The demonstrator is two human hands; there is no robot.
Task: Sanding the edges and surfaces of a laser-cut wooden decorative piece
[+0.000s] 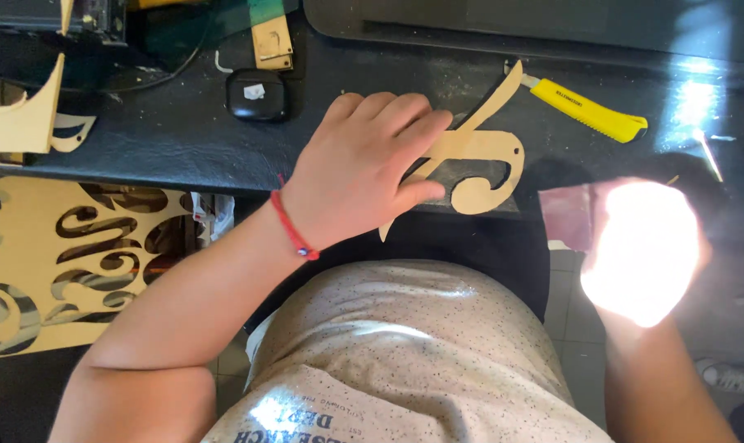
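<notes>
Currently: left hand (364, 168) flat, fingers spread, pinning tan curved wooden cutout (478, 164) at near edge of black counter (167, 139). Right hand (644, 250) glare-washed, grip indeterminable. Advice: press evenly; thin tips look fragile.

The tabletop (167, 139) is black, dusted with pale specks and glaring white at its far right. The curled cutout (482, 168) under the left hand (359, 180) is plain tan, like unpainted board. A red cord bracelet (292, 228) with one dark blue bead circles that wrist. The right hand (642, 250) is washed out to a bright pinkish white, and the sheet (567, 215) it holds is dull pink. The utility knife (587, 111) is yellow with a grey blade. The small case (255, 94) is glossy black. The panel (27, 262) at left is tan with dark swirling openings. The shirt (404, 353) is beige with fine dark speckles and dark lettering.
</notes>
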